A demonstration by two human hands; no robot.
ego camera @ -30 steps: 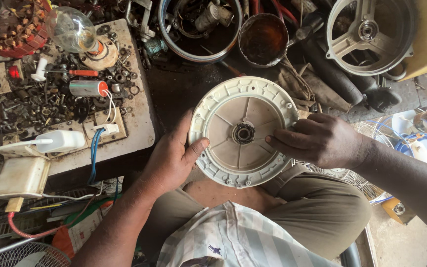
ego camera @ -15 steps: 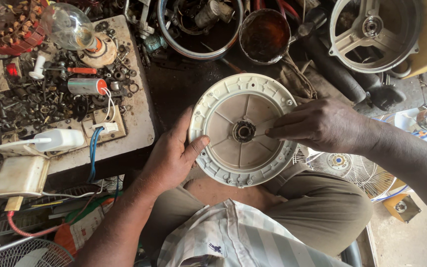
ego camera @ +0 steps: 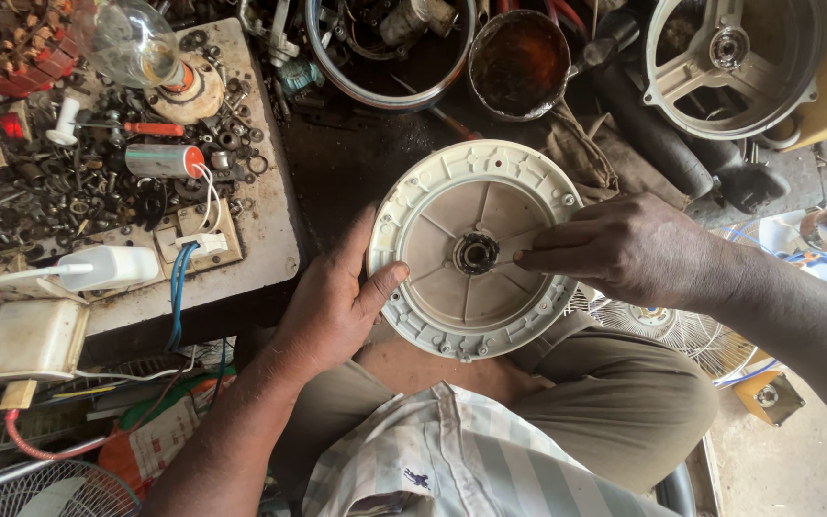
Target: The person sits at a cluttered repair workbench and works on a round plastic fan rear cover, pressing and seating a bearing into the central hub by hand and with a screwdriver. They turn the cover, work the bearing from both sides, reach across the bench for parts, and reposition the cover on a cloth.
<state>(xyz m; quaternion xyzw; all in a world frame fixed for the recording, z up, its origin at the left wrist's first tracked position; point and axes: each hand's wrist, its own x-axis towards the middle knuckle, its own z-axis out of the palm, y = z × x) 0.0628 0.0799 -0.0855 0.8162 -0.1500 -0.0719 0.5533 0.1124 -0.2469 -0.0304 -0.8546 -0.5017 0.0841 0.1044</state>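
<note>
Cream plastic, ribbed and round, the disc-shaped cover [ego camera: 476, 251] rested on my lap, its spokes running to a dark metal hub [ego camera: 476, 254] at the centre. My left hand [ego camera: 332, 302] lay open against its left rim, thumb pressed on the edge. My right hand [ego camera: 624, 247] was half curled over the right side, fingertips pinching a thin pale strip [ego camera: 519, 246] towards the hub (what it was, I couldn't tell). Beyond, a rusty round tin [ego camera: 519, 59] held brown residue, and the grimy tray [ego camera: 275, 258] to my left held washers, screws and a capacitor [ego camera: 160, 161].
</note>
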